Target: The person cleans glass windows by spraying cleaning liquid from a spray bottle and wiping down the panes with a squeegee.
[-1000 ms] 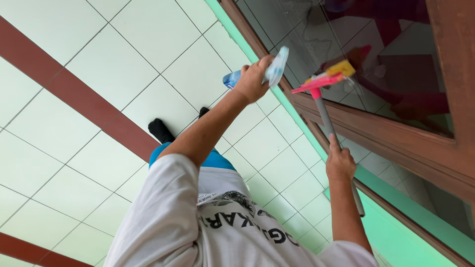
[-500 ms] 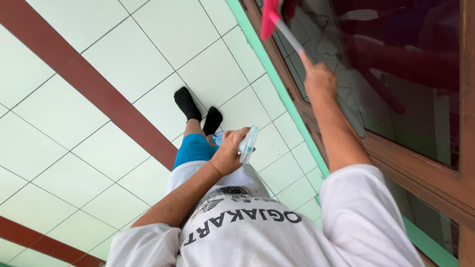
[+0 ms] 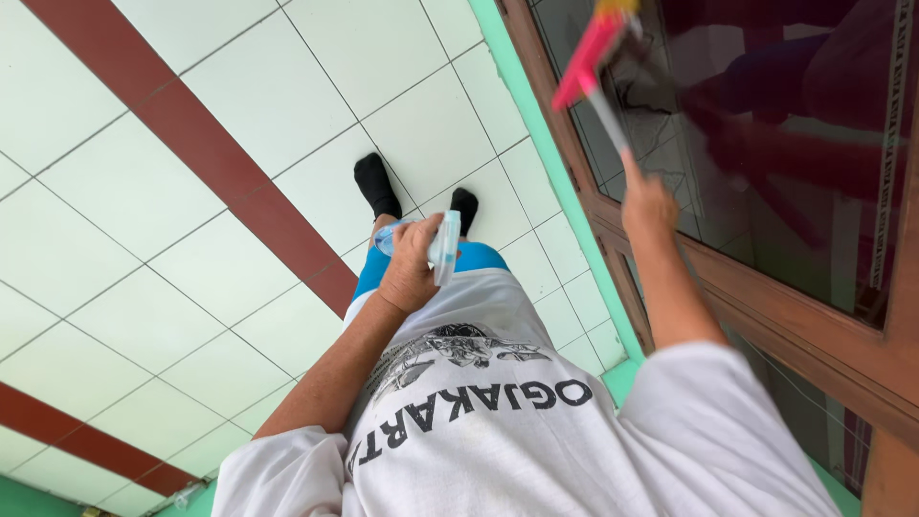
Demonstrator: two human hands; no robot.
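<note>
My left hand (image 3: 410, 263) is closed around a clear spray bottle (image 3: 442, 247) with a pale blue trigger head, held low in front of my waist. My right hand (image 3: 649, 203) is raised toward the window and grips the grey handle of a squeegee (image 3: 589, 57) with a pink and yellow head. The squeegee head rests against the dark glass pane (image 3: 766, 124) near the top of the view and is blurred by motion. Below the hands I see my white printed shirt, blue shorts and black socks.
A brown wooden window frame (image 3: 795, 330) runs diagonally down the right side. A green painted strip (image 3: 536, 134) borders the wall's base. The floor (image 3: 191, 278) is pale square tiles crossed by dark red bands.
My left hand came down from the glass with the spray bottle to waist height. My right hand lifted the squeegee higher up the pane.
</note>
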